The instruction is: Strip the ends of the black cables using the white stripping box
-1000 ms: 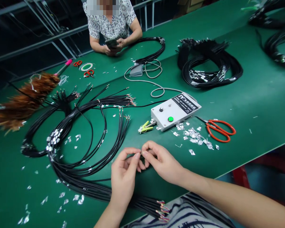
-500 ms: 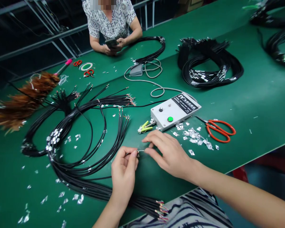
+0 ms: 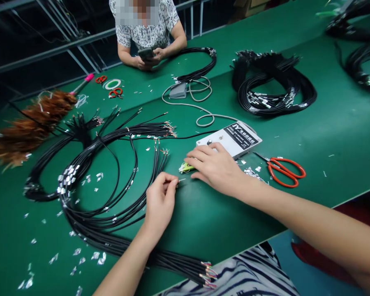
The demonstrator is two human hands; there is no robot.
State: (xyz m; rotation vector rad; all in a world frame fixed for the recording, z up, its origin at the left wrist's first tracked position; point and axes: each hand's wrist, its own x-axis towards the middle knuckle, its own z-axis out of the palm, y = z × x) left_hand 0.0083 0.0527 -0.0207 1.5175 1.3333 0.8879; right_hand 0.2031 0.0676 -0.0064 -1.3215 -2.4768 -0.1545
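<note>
My left hand (image 3: pixel 162 199) pinches the end of a black cable between thumb and fingertips. A thin pale bare wire (image 3: pixel 181 180) sticks out from the pinch to the right. My right hand (image 3: pixel 217 168) is around a small yellow-green clip (image 3: pixel 186 167), its thumb below and its fingers above; part of the clip is hidden under them. This clip is at the left end of a grey-white control box (image 3: pixel 242 139) with a black label and a knob. My right hand also covers the box's near corner.
Bundles of black cables (image 3: pixel 111 213) lie at the left, with more coils (image 3: pixel 308 92) at the back right. Red-handled scissors (image 3: pixel 286 170) and foil scraps (image 3: pixel 253 172) lie right of my hand. Across the green table, a person holds a phone (image 3: pixel 146 54). A feather duster (image 3: pixel 40 119) lies far left.
My right hand has left the thin wire and moved up and right onto the clip and box, covering the green button. My left hand has moved slightly up with the cable end.
</note>
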